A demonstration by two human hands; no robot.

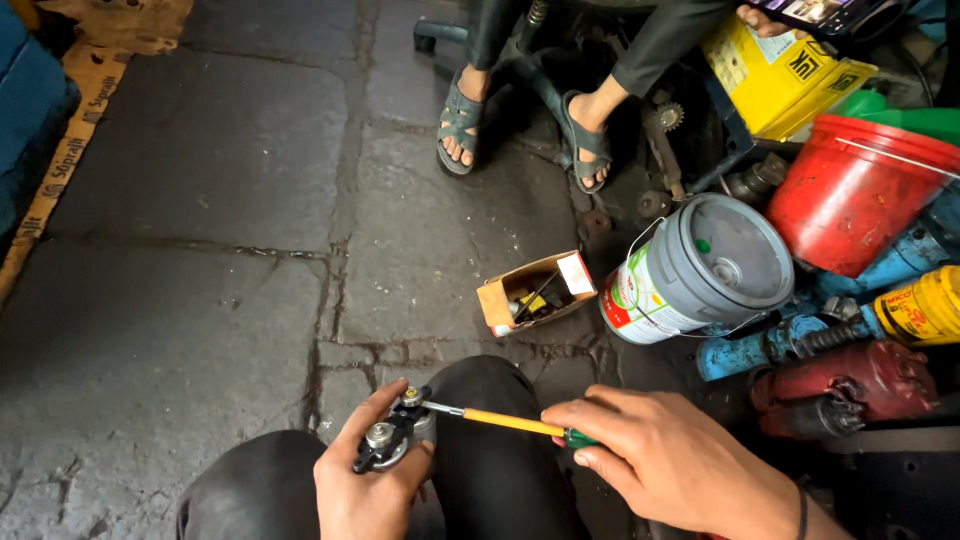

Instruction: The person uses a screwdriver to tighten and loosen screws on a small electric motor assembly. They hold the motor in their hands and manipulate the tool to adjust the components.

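Nearest to me, my left hand (pixel 365 480) grips a small metal part (pixel 392 440) above my knees. My right hand (pixel 660 460) clasps a yellow screwdriver (pixel 505 421), its tip on the part. Further away, an open cardboard box (pixel 535 292) holds dark tools.

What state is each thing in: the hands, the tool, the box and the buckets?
Left hand: gripping a small metal part.
Right hand: holding a yellow-handled screwdriver, tip at the part.
Cardboard box: open, on its side.
Grey bucket: lidded, tipped over.
Red bucket: tilted, lidded.
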